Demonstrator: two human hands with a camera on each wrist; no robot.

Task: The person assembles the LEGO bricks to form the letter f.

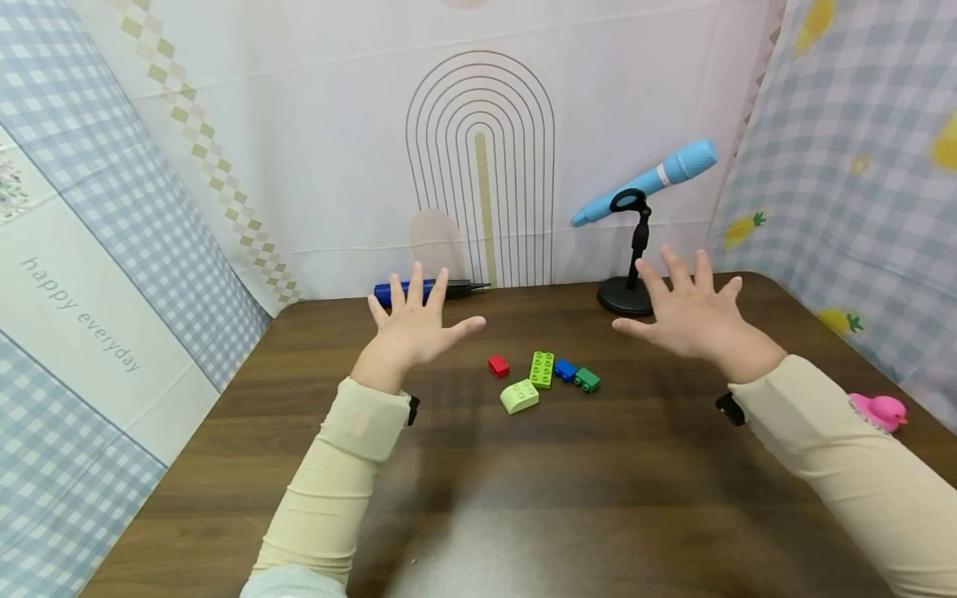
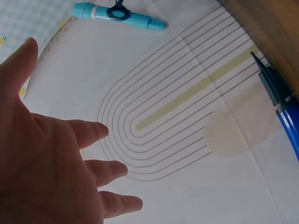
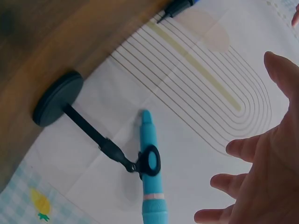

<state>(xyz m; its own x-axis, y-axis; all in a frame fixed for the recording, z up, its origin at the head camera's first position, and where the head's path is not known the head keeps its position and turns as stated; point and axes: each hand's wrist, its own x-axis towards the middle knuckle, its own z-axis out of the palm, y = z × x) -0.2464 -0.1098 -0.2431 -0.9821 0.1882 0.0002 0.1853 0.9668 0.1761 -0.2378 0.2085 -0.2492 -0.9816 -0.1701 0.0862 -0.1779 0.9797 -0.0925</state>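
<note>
Both hands are raised with fingers spread, holding nothing. In the head view the left hand overlaps a blue and black pen-like tool at the table's back edge. The right hand is beside a black stand that carries a light blue toy microphone. Between the hands lie toy bricks: a small red one, a lime green one, a pale green curved one, a blue one and a dark green one.
A pink rubber duck sits at the right, partly behind the right sleeve. The brown wooden table meets a white printed cloth at the back. Checked cloth hangs at the sides.
</note>
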